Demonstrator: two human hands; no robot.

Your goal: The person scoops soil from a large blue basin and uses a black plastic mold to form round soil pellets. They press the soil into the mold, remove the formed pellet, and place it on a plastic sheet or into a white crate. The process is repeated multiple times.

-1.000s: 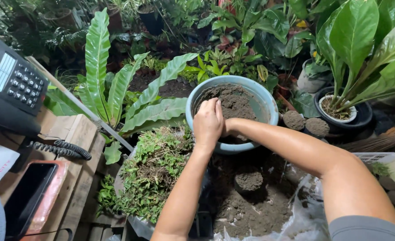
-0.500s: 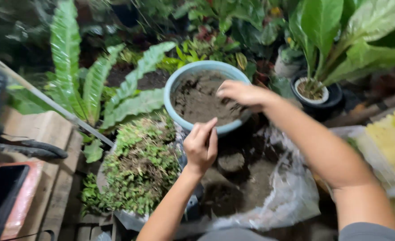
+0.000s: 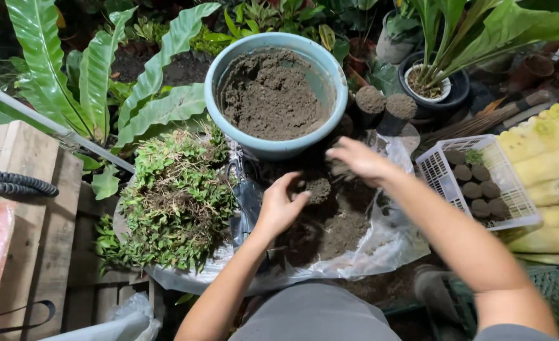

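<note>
My left hand (image 3: 281, 207) is curled around a small dark pot filled with soil (image 3: 318, 188), just above a heap of loose soil (image 3: 330, 230) on a clear plastic sheet (image 3: 380, 252). My right hand (image 3: 360, 161) hovers blurred beside that pot, fingers pointing left; whether it holds soil I cannot tell. Right behind both hands stands a round light-blue bowl (image 3: 279, 150), partly filled with dark soil (image 3: 270, 95).
A clump of small-leaved green plants (image 3: 178, 196) lies left of the soil. A white basket (image 3: 447, 189) with several soil-filled pots sits at the right, and two more pots (image 3: 385, 106) stand behind the bowl. Wooden boards (image 3: 27, 208) are at the left, large-leaved plants (image 3: 96, 76) behind.
Both hands have come down from the blue bowl to the soil heap on the plastic. My left hand has closed on a small soil-filled pot.
</note>
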